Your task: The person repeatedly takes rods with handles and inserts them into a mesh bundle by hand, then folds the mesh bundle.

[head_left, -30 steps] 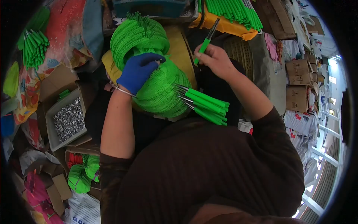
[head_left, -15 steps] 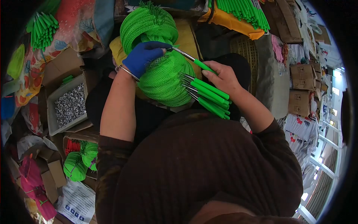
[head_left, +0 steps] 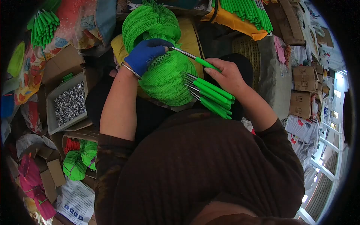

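My left hand (head_left: 144, 56), in a blue glove, is closed over the neck of a bunched bright green net (head_left: 168, 82). Its thumb and forefinger pinch at the thin end of a green-handled metal rod (head_left: 193, 57); what else sits in that pinch is too small to make out. The green grip of this rod is held by my bare right hand (head_left: 227, 75), fingers closed round it. Several more green-handled rods (head_left: 212, 93) lie bunched below that hand, metal ends pointing left; whether its lower fingers hold them is hidden. The net rests on a yellow bundle (head_left: 189, 32).
At left, a grey bin (head_left: 52, 101) holds many small metal pieces. Below it, a box contains green net bundles (head_left: 75, 166). More green-handled rods (head_left: 247, 13) lie on orange cloth at top right, others (head_left: 43, 28) at top left. Cardboard boxes (head_left: 302, 78) stack on the right.
The view has shifted very slightly. Both hands, the rod and the net keep almost the same positions, with no clear change of hold.
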The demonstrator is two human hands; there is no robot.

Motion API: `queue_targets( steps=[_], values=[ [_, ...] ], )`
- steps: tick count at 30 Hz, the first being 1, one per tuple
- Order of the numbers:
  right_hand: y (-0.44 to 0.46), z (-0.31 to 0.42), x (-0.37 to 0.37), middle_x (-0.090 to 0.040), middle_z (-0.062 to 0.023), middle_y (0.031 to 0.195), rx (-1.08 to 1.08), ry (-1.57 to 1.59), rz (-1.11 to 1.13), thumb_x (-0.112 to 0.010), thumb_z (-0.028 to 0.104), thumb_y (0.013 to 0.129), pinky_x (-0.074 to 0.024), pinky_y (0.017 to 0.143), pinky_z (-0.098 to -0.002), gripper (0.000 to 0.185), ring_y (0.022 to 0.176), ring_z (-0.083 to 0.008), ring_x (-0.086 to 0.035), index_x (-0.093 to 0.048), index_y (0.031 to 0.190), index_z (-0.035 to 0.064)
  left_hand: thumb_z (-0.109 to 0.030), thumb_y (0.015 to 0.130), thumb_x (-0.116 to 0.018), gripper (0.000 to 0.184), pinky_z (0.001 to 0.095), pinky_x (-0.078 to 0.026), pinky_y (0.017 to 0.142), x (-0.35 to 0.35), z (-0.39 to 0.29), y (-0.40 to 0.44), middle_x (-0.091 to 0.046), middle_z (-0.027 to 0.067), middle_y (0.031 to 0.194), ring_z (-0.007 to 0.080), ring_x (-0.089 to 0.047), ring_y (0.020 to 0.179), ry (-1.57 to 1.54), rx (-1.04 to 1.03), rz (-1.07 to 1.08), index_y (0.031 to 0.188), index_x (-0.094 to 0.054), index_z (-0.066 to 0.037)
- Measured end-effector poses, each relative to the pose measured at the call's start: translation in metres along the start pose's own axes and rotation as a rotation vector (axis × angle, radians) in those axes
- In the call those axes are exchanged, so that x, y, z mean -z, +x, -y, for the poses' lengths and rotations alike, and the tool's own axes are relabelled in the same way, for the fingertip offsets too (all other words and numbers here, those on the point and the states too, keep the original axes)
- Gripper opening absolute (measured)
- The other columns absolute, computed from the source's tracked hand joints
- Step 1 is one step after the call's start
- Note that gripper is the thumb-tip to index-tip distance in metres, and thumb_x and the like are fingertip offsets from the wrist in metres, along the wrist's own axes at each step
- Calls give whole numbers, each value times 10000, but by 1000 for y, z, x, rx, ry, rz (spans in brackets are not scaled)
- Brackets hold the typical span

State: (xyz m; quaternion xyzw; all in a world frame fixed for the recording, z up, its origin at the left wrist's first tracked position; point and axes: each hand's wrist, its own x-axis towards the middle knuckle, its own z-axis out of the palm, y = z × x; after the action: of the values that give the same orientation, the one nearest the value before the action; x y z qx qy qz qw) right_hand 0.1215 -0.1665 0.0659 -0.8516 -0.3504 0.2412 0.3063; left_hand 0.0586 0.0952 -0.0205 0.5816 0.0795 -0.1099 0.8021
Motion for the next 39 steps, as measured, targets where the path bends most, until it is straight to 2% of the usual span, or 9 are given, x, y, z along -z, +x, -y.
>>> queue_targets(
  steps=[11,13,17,23,27,31,35,37,39],
  values=[
    [4,7,4,-639,-129,901,-77,-54,40,-588,156,854,-471,720,-289,275,789,-202,-623,-587,1094,21,-158,800,-627,255,247,-435,799,2,4,4,-627,40,898,118,-557,856,36,-26,-1,1008,-655,-13],
    [8,7,8,-632,-132,874,152,-181,-48,-578,176,827,-490,665,-356,267,789,-295,-623,-597,1070,67,-159,820,-607,247,248,-414,813,2,6,5,-613,34,922,119,-534,869,61,1,2,1020,-643,-18],
    [15,31,20,-622,-109,818,333,-506,-108,-617,124,785,-488,605,-332,283,727,-259,-616,-604,1066,85,-150,823,-603,240,239,-415,802,1,7,5,-612,31,916,111,-529,859,86,-13,9,1019,-646,-19],
    [23,71,22,-565,-66,670,500,-928,25,-579,96,730,-477,500,-328,221,611,-228,-598,-608,948,77,-135,826,-589,280,237,-415,807,-8,16,7,-610,18,940,96,-525,866,224,-114,49,1076,-601,-8],
    [39,79,5,-568,-84,631,465,-999,319,-568,108,713,-490,494,-362,147,596,-260,-606,-608,831,30,-172,747,-659,443,315,-469,837,-36,39,4,-639,112,1000,239,-605,964,573,-357,9,1162,-543,-65],
    [61,86,22,-650,-123,849,286,-987,527,-615,79,694,-526,658,-391,186,803,-287,-645,-657,871,41,-191,729,-694,470,339,-497,768,-44,30,-4,-629,144,1005,286,-624,883,713,-334,-97,1167,-547,-102],
    [54,55,54,-561,-131,1156,596,-349,378,-613,199,803,-421,920,-361,414,1077,-258,-537,-543,1189,67,-163,759,-670,392,345,-499,718,-30,15,-3,-628,143,968,282,-627,821,609,-339,-109,1135,-576,-106],
    [51,53,76,-572,-82,1157,214,317,555,-582,226,861,-415,926,-327,380,1067,-205,-543,-541,1196,51,-130,761,-655,353,357,-491,730,-34,0,-11,-612,151,983,282,-616,849,690,-435,-381,1109,-596,-112],
    [72,15,97,-593,-66,1104,159,213,265,-560,244,890,-416,917,-304,342,1035,-169,-547,-564,1157,31,-98,752,-651,398,371,-465,821,-25,-14,-11,-584,140,1067,298,-568,976,988,-607,-633,1143,-577,-113]
  ],
)
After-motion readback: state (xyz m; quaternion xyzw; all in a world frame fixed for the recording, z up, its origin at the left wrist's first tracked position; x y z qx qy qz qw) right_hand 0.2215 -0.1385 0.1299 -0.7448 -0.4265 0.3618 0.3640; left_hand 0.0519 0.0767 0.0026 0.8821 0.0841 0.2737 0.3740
